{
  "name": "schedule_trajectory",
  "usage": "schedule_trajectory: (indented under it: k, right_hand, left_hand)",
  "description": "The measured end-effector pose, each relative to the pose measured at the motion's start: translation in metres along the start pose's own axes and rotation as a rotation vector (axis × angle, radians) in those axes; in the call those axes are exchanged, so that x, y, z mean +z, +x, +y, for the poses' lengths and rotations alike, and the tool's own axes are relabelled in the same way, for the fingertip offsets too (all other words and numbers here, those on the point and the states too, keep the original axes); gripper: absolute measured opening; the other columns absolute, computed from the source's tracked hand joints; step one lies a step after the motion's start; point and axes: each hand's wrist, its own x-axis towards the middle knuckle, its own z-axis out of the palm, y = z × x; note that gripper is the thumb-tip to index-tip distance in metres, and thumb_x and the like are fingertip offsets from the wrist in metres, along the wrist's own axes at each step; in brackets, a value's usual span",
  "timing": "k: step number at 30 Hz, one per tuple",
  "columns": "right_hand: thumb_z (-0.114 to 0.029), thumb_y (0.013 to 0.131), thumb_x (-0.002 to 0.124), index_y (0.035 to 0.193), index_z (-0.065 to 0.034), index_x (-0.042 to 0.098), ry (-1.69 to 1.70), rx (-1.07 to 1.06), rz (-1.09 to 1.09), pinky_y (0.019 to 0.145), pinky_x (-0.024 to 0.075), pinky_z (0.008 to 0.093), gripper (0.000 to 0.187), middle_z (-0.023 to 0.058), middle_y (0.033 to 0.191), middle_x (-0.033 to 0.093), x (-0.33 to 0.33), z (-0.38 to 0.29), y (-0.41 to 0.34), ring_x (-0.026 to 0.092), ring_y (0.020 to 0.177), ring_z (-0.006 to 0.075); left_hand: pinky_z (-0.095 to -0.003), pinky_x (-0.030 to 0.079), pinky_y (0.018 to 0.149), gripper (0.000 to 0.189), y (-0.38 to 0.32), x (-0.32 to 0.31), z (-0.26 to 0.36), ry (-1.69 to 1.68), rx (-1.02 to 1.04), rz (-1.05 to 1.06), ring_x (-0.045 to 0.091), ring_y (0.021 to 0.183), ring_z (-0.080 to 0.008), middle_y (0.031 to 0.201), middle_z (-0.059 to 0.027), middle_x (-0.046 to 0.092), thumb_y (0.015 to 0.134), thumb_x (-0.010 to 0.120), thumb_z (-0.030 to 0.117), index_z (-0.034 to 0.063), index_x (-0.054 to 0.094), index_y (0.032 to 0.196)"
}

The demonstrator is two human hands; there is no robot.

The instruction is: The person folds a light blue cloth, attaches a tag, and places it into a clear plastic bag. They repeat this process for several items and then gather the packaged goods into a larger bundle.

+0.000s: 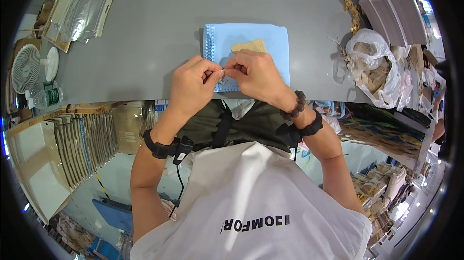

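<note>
A folded light-blue cloth (250, 31) with a ruffled or lace-like trim along its left side lies at the table's near edge. Over its lower left part, my left hand (197, 82) and my right hand (255, 75) meet, thumbs and forefingers pinched together. Between the fingertips is a small, thin looped piece (224, 78), perhaps a cord or pin; it is too small to tell. A tan paper tag (258, 45) rests on the cloth just beyond my right hand, which partly covers it.
Clear plastic sleeves (87, 13) lie on the grey table (156, 24) at far left. Below them stand a white fan (27, 67) and plastic bottles (45, 96). On the right are a white plastic bag (377, 64) and a stack of grey sheets (395, 9).
</note>
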Motion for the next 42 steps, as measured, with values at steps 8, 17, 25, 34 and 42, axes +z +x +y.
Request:
schedule_trajectory:
  k: [8, 17, 25, 34, 42]
  right_hand:
    - [0.002, 0.086, 0.077, 0.093, -0.0006, 0.075, 0.266, 0.106, -0.161, 0.062, 0.0505, 0.0298, 0.008, 0.0085, 0.080, 0.071, -0.004, 0.002, 0.006, 0.064, 0.068, 0.0148]
    - [-0.004, 0.088, 0.078, 0.096, -0.0028, 0.074, 0.133, -0.081, -0.127, 0.064, 0.0540, 0.0359, 0.009, 0.0101, 0.088, 0.071, 0.009, -0.007, -0.002, 0.070, 0.073, 0.0274]
    - [-0.009, 0.090, 0.079, 0.104, -0.0097, 0.073, -0.035, -0.098, 0.094, 0.060, 0.0543, 0.0362, 0.016, 0.0076, 0.091, 0.069, 0.004, 0.011, -0.018, 0.070, 0.070, 0.0251]
    - [-0.011, 0.093, 0.079, 0.115, -0.0086, 0.074, -0.086, 0.035, 0.332, 0.057, 0.0514, 0.0316, 0.022, 0.0077, 0.087, 0.067, -0.031, 0.022, -0.016, 0.062, 0.062, 0.0173]
    - [-0.015, 0.095, 0.077, 0.117, -0.0026, 0.074, -0.010, -0.150, 0.266, 0.058, 0.0535, 0.0294, 0.025, 0.0137, 0.088, 0.075, 0.016, -0.020, 0.002, 0.070, 0.065, 0.0192]
  left_hand:
    - [-0.0267, 0.048, 0.060, 0.013, 0.005, -0.015, -0.002, -0.210, -0.163, -0.125, 0.057, 0.065, -0.0089, 0.080, -0.0026, 0.067, 0.082, 0.087, 0.007, 0.0019, 0.077, 0.088]
    - [-0.0267, 0.051, 0.070, 0.023, 0.020, -0.050, -0.020, -0.129, -0.203, -0.184, 0.062, 0.079, -0.0107, 0.091, -0.0021, 0.068, 0.085, 0.085, 0.013, 0.0026, 0.076, 0.104]
    - [-0.0470, 0.054, 0.092, 0.030, 0.099, -0.204, -0.144, 1.027, 0.033, 0.553, 0.067, 0.106, -0.0405, 0.112, -0.0222, 0.070, 0.094, 0.070, 0.018, -0.0014, 0.074, 0.116]
    - [-0.0455, 0.058, 0.082, 0.024, 0.098, -0.231, -0.137, 0.978, -0.285, 0.332, 0.074, 0.090, -0.0381, 0.094, -0.0188, 0.077, 0.089, 0.070, 0.015, 0.0028, 0.078, 0.107]
    - [-0.0342, 0.058, 0.073, 0.021, 0.041, -0.122, -0.071, 0.357, -0.284, 0.094, 0.077, 0.080, -0.0241, 0.086, -0.0126, 0.079, 0.087, 0.075, 0.022, 0.0048, 0.079, 0.098]
